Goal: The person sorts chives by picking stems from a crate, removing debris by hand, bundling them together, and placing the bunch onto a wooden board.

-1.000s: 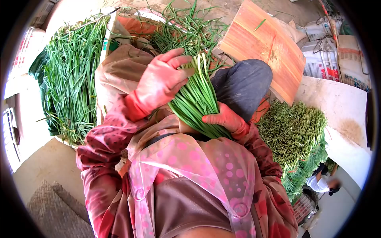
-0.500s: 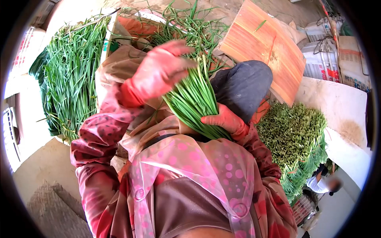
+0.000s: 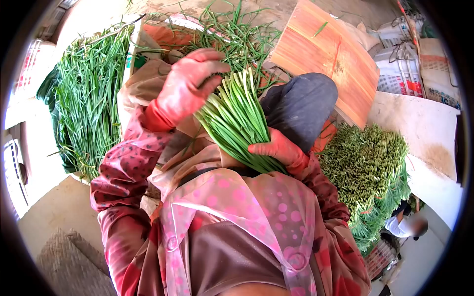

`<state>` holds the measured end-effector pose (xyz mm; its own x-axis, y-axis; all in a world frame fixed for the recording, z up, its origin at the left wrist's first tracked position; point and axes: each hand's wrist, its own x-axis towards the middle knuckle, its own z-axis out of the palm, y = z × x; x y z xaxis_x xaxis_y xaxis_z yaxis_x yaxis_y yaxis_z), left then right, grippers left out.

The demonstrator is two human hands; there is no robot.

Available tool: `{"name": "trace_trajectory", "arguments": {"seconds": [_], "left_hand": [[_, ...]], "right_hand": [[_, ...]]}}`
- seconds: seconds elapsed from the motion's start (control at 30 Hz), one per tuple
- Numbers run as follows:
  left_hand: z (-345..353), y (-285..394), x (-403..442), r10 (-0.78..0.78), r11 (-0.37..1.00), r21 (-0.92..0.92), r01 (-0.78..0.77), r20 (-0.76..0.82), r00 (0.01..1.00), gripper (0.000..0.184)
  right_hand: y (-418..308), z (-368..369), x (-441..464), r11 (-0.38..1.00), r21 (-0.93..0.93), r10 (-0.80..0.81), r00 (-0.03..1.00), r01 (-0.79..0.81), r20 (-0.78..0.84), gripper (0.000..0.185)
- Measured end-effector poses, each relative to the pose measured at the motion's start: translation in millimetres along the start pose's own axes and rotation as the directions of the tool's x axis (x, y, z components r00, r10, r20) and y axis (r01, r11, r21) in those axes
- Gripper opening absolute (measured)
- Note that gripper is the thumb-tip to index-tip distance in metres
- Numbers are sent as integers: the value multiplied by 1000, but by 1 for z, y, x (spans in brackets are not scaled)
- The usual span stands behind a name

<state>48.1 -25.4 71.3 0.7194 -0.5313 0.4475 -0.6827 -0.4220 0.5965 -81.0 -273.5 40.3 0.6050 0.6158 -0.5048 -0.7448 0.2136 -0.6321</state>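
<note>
A bunch of long green stalks (image 3: 237, 121) with pale upper ends lies slantwise over my lap. Around its lower part is wrapped my right hand (image 3: 280, 150), in a red glove, thumb across the front. My left hand (image 3: 187, 86), also gloved in red, is raised beside the pale ends at the bunch's upper left. Its fingers are bent and apart, with nothing visible between them; whether a fingertip touches the stalks is unclear.
Loose green stalks (image 3: 94, 98) fill a container at left; more lie scattered (image 3: 237, 37) ahead. A wooden board (image 3: 328, 59) leans beyond my knee. Tied bundles (image 3: 365, 167) are stacked at right. Another person (image 3: 402, 226) is at far lower right.
My left hand has moved a little left and up from the bunch's pale ends, its fingers spreading. Those ends have fanned out and tilted left. My right hand keeps its hold.
</note>
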Motion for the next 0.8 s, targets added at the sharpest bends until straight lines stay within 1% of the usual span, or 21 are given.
{"name": "trace_trajectory", "arguments": {"seconds": [0.07, 0.1, 0.13, 0.2, 0.27, 0.3, 0.33, 0.37, 0.4, 0.43, 0.5, 0.53, 0.57, 0.6, 0.63, 0.67, 0.7, 0.77, 0.8], "left_hand": [[6, 9, 1, 41, 996, -77, -33, 101, 994, 26], [11, 10, 0, 43, 997, -77, -32, 154, 987, 26], [18, 10, -1, 74, 992, -114, -57, 145, 987, 26], [26, 7, -1, 105, 985, -151, -84, 134, 985, 26], [28, 3, 0, 64, 982, -189, -22, 224, 973, 28], [29, 2, 0, 64, 982, -189, -21, 224, 973, 28], [29, 2, 0, -10, 946, -311, 95, 267, 964, 28], [28, 1, -1, -77, 882, -420, 213, 318, 945, 29], [26, 1, 0, -107, 888, -389, 246, 345, 933, 26], [25, 2, 1, -109, 888, -388, 248, 344, 932, 26], [22, 6, 6, -81, 815, -491, 309, 431, 899, 22], [26, 2, 7, 11, 897, -407, 174, 414, 910, 18], [26, 3, 7, 10, 896, -408, 176, 415, 910, 18], [25, 5, 8, 103, 941, -339, 19, 339, 935, 18], [25, 6, 8, 206, 958, -254, -136, 270, 941, 18], [27, 6, 4, 196, 961, -238, -139, 234, 952, 14], [24, 11, 2, 197, 961, -240, -139, 235, 952, 14], [16, 22, 0, 137, 987, 30, -156, 331, 934, 22], [18, 22, -2, 119, 986, 64, -151, 355, 927, 20]], "right_hand": [[1, -2, 1, 998, -36, 46, 999, -46, 1, 51], [-1, 1, 0, 999, -34, 14, 1000, -14, 4, 52], [-3, 3, -1, 999, -31, -18, 1000, 18, 5, 52], [-4, 4, -1, 1000, -25, -16, 1000, 16, 6, 52], [-6, 6, -2, 1000, -16, -16, 1000, 16, 9, 52], [-7, 7, -2, 999, -30, -21, 1000, 21, 1, 53], [-8, 8, -2, 999, -43, -25, 1000, 24, -7, 53], [-9, 9, -3, 999, -44, -23, 1000, 22, -6, 53], [-10, 11, -3, 999, -39, -25, 1000, 25, -2, 53], [-10, 12, -3, 999, -34, -28, 1000, 28, 2, 54], [-10, 11, -2, 998, -44, -34, 999, 34, 1, 54], [-10, 11, -2, 998, -52, -42, 999, 42, -1, 55], [-11, 12, -2, 998, -51, -41, 999, 40, -2, 55], [-13, 14, -2, 999, -25, -34, 999, 34, -11, 54], [-14, 15, -2, 1000, 0, -29, 999, 29, -19, 54], [-13, 14, -2, 1000, 1, -29, 999, 29, -20, 54], [-12, 12, -2, 1000, 3, -26, 999, 26, -27, 54], [-12, 12, -3, 1000, 7, -22, 999, 22, -35, 54], [-14, 13, -4, 1000, 10, -12, 999, 13, -47, 54]]}}
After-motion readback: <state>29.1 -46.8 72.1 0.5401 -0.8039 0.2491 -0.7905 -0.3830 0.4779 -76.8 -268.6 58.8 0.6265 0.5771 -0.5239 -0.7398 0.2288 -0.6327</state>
